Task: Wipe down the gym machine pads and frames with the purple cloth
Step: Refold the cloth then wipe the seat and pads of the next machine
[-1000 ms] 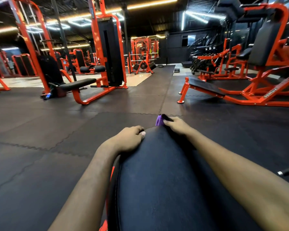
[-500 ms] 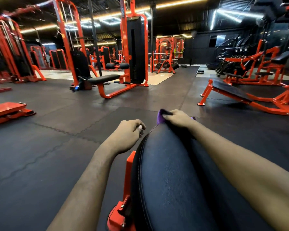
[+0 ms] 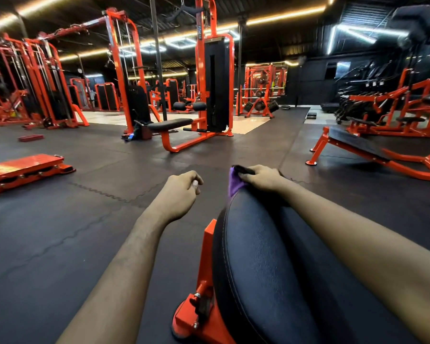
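Pressing the purple cloth [image 3: 234,185] onto the far 12 o'clock end of the black pad [image 3: 271,256] is the R hand [image 3: 261,178]. It lies palm down, fingers curled over the cloth's top fold and gripping it. Cloth is bunched under the hand. A purple flap shows at the hand's 8 o'clock side, draped over the pad's upper-left rim.

L hand [image 3: 181,192]: at 9 o'clock of the cloth, apart from the pad, in the air over the floor [image 3: 85,214]. Fingers loosely curled inward, thumb near the fingertips, holding nothing. Both forearms bare; R forearm lies along the pad's top.

Pad: glossy black vinyl w/ stitched seam along its left edge, running from frame's 5 o'clock up to approx. centre. Orange bracket [image 3: 207,244] stands against its 9 o'clock side. Orange base plate [image 3: 186,319] w/ bolts sits at its 7 o'clock, on the floor.

Surroundings:
- Floor is dark rubber mats w/ interlocking seams.
- Low orange platform [image 3: 23,167] at frame's 9 o'clock.
- Tall orange weight-stack tower [image 3: 215,83] at 12 o'clock, black seat [image 3: 170,124] in front of it.
- Sloped black board [image 3: 353,142] on orange legs at 3 o'clock.
- Plate rack [image 3: 261,95] at 1 o'clock, far back, blurred.
- Cable frames [image 3: 35,80] at 10 o'clock.
- Strip lights on the ceiling.
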Demonstrator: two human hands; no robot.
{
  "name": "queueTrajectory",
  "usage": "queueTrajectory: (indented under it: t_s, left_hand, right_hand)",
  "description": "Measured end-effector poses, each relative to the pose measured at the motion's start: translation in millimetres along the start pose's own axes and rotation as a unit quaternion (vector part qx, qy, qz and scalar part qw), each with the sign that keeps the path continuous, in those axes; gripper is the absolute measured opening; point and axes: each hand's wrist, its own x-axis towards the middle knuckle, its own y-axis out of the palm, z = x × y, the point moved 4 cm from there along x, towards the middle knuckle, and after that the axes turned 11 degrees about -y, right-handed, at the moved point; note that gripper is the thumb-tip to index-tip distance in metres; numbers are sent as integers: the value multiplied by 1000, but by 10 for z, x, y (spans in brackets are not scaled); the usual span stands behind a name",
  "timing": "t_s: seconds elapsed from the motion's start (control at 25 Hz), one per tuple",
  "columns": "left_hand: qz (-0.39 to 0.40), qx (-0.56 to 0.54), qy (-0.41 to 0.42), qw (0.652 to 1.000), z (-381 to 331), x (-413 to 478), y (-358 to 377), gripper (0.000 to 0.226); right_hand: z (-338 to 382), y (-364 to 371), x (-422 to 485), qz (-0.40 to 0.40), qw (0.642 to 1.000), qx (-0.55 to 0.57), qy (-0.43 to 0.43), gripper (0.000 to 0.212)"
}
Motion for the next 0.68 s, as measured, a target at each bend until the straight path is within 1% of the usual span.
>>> queueTrajectory:
  t_s: [0.04,0.08,0.16,0.28,0.4,0.56,0.68]
  left_hand:
    - [-1,-1,1,1000,17,-32,-10,24]
    - [-4,-1,2,1000,36,-50,-33,23]
    - [-8,-1,-3,1000,87,-45,-66,23]
    - [7,4,-8,1000,105,3,-44,23]
    - [31,-1,7,1000,26,78,25,25]
    - [44,-7,20,999,-38,164,128,26]
    - [43,-7,31,999,-84,116,130,25]
  right_hand:
    - [-15,-12,-4,2,999,-29,27,41]
    - [24,22,0,15,999,-29,22,39]
    - [136,130,-33,33,999,-3,-23,39]
    - [212,234,-193,32,995,39,-89,49]
    - [449,277,-409,28,988,34,-150,35]
    - [777,363,-720,6,968,-43,-246,36]
    - [975,423,-976,-7,957,-72,-281,30]
